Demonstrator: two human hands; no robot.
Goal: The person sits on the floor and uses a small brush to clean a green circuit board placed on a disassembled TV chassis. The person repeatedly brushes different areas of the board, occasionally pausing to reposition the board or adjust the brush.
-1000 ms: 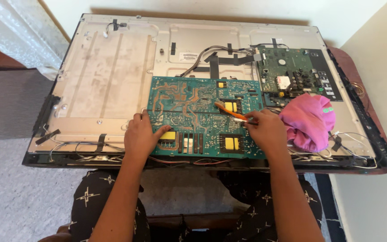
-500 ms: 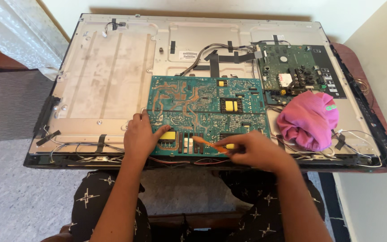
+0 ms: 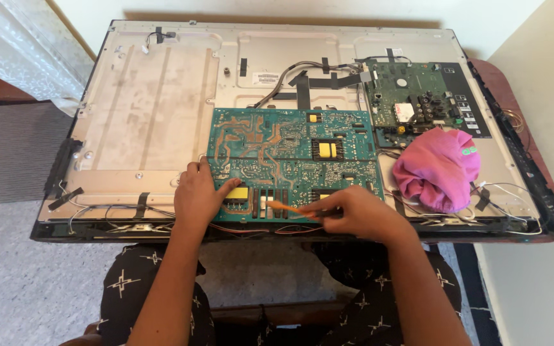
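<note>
A large green circuit board [image 3: 290,154] lies on the metal back panel [image 3: 149,115] of an opened flat television. My left hand [image 3: 199,195] rests on the board's near left corner, thumb on a yellow part. My right hand [image 3: 357,211] holds a thin orange-handled tool [image 3: 286,207] sideways; its tip points left over the board's near edge, beside a row of slots. The hands are close together at the front edge.
A smaller green circuit board [image 3: 411,102] sits at the back right with black cables [image 3: 302,80] running to it. A pink cloth [image 3: 437,168] lies at the right. Loose wires trail along the front edge [image 3: 110,214]. A curtain [image 3: 27,45] hangs at left.
My right hand moved with the orange tool from the board's right middle down to its near edge, tip now pointing left. The left hand stayed on the near left corner.
</note>
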